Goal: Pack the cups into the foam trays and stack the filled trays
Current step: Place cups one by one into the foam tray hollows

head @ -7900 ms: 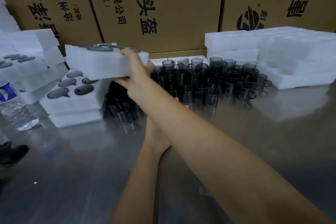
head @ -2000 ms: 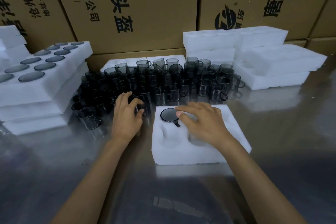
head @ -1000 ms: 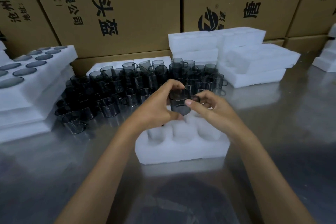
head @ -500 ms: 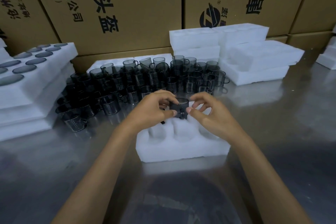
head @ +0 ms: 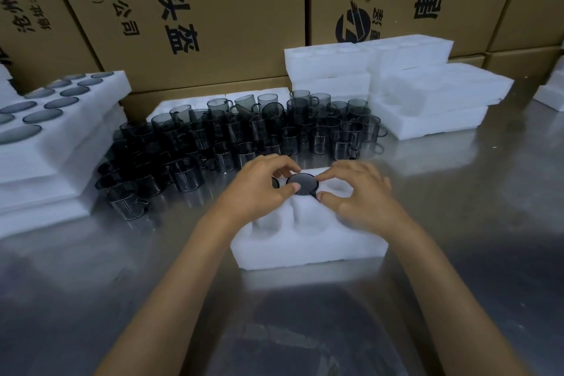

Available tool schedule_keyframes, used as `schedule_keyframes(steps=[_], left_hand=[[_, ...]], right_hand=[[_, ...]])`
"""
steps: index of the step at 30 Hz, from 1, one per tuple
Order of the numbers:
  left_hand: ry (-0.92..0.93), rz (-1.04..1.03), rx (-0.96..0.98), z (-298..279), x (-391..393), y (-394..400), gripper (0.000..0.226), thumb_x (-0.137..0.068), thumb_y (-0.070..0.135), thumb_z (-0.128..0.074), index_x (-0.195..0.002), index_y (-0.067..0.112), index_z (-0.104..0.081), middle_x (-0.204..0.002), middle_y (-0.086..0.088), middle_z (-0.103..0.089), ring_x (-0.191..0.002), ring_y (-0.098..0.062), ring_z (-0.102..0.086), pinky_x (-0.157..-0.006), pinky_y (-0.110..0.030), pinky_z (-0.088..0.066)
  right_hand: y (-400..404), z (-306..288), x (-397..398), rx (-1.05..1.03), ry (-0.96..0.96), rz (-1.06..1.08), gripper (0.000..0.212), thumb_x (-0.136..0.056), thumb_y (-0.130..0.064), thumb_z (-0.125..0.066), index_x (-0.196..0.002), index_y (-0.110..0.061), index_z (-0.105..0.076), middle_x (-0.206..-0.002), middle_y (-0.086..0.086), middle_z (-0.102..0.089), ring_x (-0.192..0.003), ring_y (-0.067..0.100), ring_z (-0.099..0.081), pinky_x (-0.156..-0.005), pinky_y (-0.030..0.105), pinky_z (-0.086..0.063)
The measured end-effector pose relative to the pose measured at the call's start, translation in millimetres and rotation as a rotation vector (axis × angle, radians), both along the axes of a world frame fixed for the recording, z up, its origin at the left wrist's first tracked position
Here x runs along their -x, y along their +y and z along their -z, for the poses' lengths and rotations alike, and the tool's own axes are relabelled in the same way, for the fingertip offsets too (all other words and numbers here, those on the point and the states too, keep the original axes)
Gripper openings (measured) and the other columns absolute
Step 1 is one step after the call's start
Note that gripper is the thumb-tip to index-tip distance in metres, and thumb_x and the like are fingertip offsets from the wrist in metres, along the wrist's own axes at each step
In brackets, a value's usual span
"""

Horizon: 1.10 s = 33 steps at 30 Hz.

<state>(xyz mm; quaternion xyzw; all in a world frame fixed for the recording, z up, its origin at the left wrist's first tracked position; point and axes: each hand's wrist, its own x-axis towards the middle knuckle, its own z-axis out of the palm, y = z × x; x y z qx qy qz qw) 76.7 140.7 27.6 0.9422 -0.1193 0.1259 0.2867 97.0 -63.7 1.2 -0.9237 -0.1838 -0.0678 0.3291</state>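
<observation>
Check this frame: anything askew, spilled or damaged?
Mostly tidy. One loose cup at the back of the cluster tilts against its neighbours. Both hands, left hand and right hand, seat a cup level in the foam tray.

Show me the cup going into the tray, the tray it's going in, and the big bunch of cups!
cup (head: 302, 183): head view, its round dark face.
foam tray (head: 308, 250): head view, near side wall.
loose cups (head: 244, 131): head view, middle of the cluster.

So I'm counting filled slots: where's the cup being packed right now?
The dark glass cup sits in a far-row pocket of the white foam tray, between the left hand and right hand.
</observation>
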Motion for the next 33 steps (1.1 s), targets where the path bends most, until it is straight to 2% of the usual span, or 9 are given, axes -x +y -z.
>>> schedule_keyframes(steps=[3,6,10,14,18,21,25,29,33], left_hand=[[0.024,0.004,0.132,2.5,-3.5,5.1,0.02,-0.09,0.019,-0.07,-0.109,0.025,-0.069,-0.099,0.013,-0.068,-0.097,-0.001,-0.06,-0.071,-0.016,-0.053],[-0.049,-0.108,0.261,6.0,-7.1,19.1,0.019,-0.095,0.014,-0.062,-0.108,0.026,-0.069,-0.102,0.011,-0.068,-0.095,0.0,-0.059,-0.079,-0.005,-0.044],[-0.148,-0.544,0.101,16.3,-12.3,60.9,0.034,-0.091,0.012,-0.059,-0.123,0.022,-0.063,-0.131,-0.006,-0.053,-0.127,-0.027,-0.043,-0.11,-0.044,-0.032],[-0.138,-0.84,0.012,34.3,-4.7,106.3,0.047,-0.087,0.014,-0.065,-0.131,0.006,-0.054,-0.136,-0.022,-0.043,-0.134,-0.038,-0.03,-0.112,-0.049,-0.026],[-0.107,-0.768,0.052,43.5,-1.7,128.5,0.023,-0.089,0.01,-0.068,-0.111,0.001,-0.068,-0.136,-0.019,-0.047,-0.131,-0.034,-0.037,-0.107,-0.042,-0.038],[-0.108,-0.706,0.07,40.8,-0.7,128.9,0.01,-0.09,0.007,-0.068,-0.1,0.006,-0.068,-0.126,-0.015,-0.053,-0.099,-0.023,-0.049,-0.087,-0.032,-0.04],[-0.108,-0.63,0.145,18.2,2.0,125.5,0.006,-0.092,0.016,-0.067,-0.095,0.013,-0.063,-0.112,-0.011,-0.06,-0.091,-0.024,-0.054,-0.085,-0.036,-0.044],[-0.217,-0.49,0.328,-20.5,8.8,106.1,0.009,-0.091,0.022,-0.07,-0.094,0.018,-0.063,-0.101,0.001,-0.066,-0.07,0.002,-0.063,-0.066,-0.007,-0.043],[-0.27,-0.327,0.483,-40.8,10.9,56.1,0.012,-0.086,0.026,-0.076,-0.086,0.021,-0.065,-0.103,-0.005,-0.067,-0.075,-0.006,-0.065,-0.074,-0.019,-0.051]], right_hand=[[-1.5,-2.6,-3.3,-0.26,0.12,-0.032,0.019,-0.087,-0.03,-0.072,-0.103,-0.04,-0.07,-0.134,-0.015,-0.047,-0.136,0.006,-0.031,-0.112,0.029,-0.02],[-8.7,-7.8,-7.0,-0.674,0.249,0.093,0.014,-0.091,-0.024,-0.068,-0.1,-0.033,-0.073,-0.128,-0.011,-0.06,-0.121,0.004,-0.052,-0.098,0.022,-0.04],[-21.4,3.9,-11.8,-0.794,0.437,0.316,0.013,-0.091,-0.02,-0.062,-0.1,-0.022,-0.071,-0.114,0.002,-0.069,-0.111,0.024,-0.062,-0.1,0.041,-0.05],[-19.7,7.8,-10.6,-0.839,0.497,0.362,0.012,-0.089,-0.021,-0.061,-0.087,-0.022,-0.073,-0.109,0.007,-0.071,-0.108,0.03,-0.064,-0.098,0.048,-0.052],[-11.9,8.6,-8.7,-0.858,0.468,0.332,0.011,-0.092,-0.021,-0.059,-0.094,-0.023,-0.07,-0.113,0.006,-0.07,-0.103,0.025,-0.065,-0.089,0.036,-0.052],[-0.5,9.6,-2.7,-0.892,0.512,0.281,0.012,-0.093,-0.022,-0.06,-0.098,-0.022,-0.07,-0.108,0.007,-0.072,-0.09,0.021,-0.066,-0.079,0.034,-0.055],[15.8,9.5,4.6,-0.901,0.544,0.243,0.013,-0.094,-0.02,-0.06,-0.104,-0.018,-0.068,-0.114,0.012,-0.069,-0.103,0.03,-0.066,-0.093,0.044,-0.052],[17.9,5.4,6.6,-0.832,0.522,0.212,0.016,-0.094,-0.021,-0.061,-0.108,-0.019,-0.068,-0.116,0.008,-0.067,-0.111,0.028,-0.063,-0.101,0.045,-0.049],[13.9,-1.8,5.4,-0.752,0.318,0.164,0.021,-0.095,-0.018,-0.06,-0.115,-0.023,-0.066,-0.114,-0.007,-0.065,-0.104,0.006,-0.06,-0.081,0.016,-0.046]])
